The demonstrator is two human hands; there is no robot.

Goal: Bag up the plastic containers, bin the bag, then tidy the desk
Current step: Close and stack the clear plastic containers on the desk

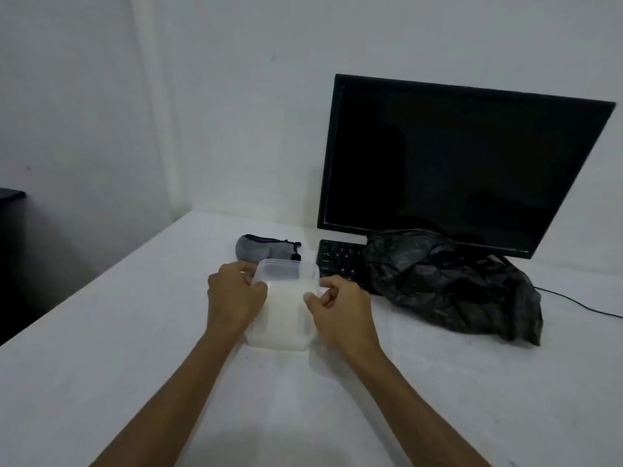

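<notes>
Both hands (290, 294) grip containers (281, 298); bag (451, 284) covers keyboard (337, 257).

Both forearms outstretched, left grip (236, 291) and right grip (340, 305) curled.

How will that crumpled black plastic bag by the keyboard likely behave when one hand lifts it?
The black plastic bag lies crumpled in thin, creased folds, so it will probably sag and unfold rather than hold shape. It looks light for its bulk. Since it drapes over the keyboard, it may drag across the keys.
</notes>
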